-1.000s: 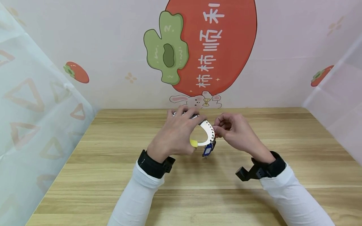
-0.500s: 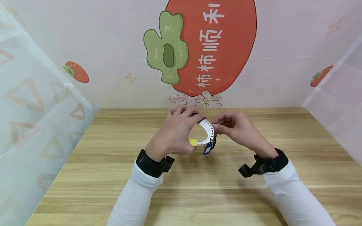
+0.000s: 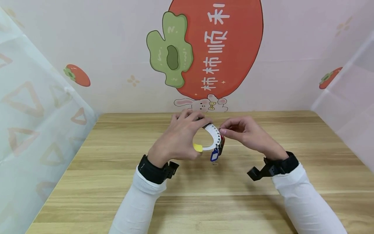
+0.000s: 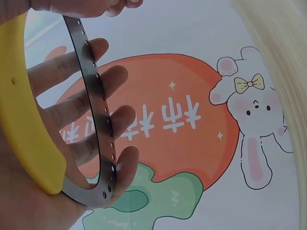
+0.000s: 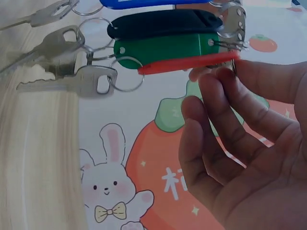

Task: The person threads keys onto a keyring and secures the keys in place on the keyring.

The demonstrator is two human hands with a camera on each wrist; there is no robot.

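A key holder, a D-shaped metal band [image 3: 217, 136] with holes along it and a yellow handle [image 4: 29, 110], is gripped by my left hand [image 3: 179, 138]. The handle lies across the palm; the fingers curl past the band. Blue [image 3: 214, 155], black [image 5: 163, 24], green [image 5: 168, 50] and red [image 5: 189, 63] key tags hang at the band's right side, with metal keys [image 5: 72, 80] on split rings. Beside the band, my right hand [image 3: 246, 134] pinches the small metal ring [image 5: 234, 68] at the red tag's end between thumb and forefinger.
Both hands are above a wood-grain table [image 3: 204, 208]. A printed backdrop [image 3: 117, 39] with a persimmon and a rabbit rises along the table's back edge, and pale printed sheets [image 3: 35, 107] flank both sides. Each wrist wears a black camera strap [image 3: 155, 170].
The right hand has shifted up slightly, its forearm a little to the right. The tags have swung a little and more of the red one shows beside the band. The left grip is unchanged.
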